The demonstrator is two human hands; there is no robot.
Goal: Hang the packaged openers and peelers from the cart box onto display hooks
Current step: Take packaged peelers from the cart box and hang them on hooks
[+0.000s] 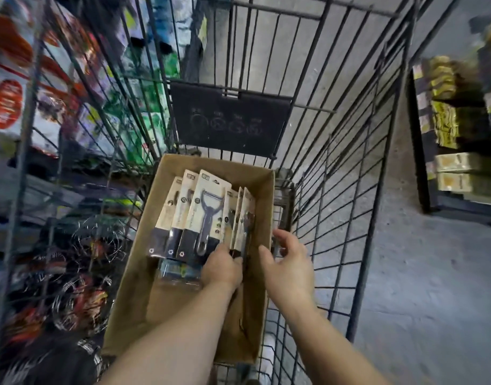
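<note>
Inside the brown cardboard box (pixel 262 201) in the black wire cart (pixel 336 151), the left hand (pixel 222 269) pinches upright carded packs (pixel 243 218) near the box's right wall, the right hand (pixel 290 261) spread beside it.

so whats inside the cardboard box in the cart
The cardboard box holds overlapping carded peeler packs; left hand grips upright packs. A clear package lies partly covered, contents unclear.

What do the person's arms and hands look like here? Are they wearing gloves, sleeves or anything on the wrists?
Both arms are bare as far as the picture shows: no sleeves reach the forearms. The left hand and the right hand wear no gloves. No watch, bracelet or ring is visible on either one. No markings can be made out, though the picture is a little blurred.
</note>
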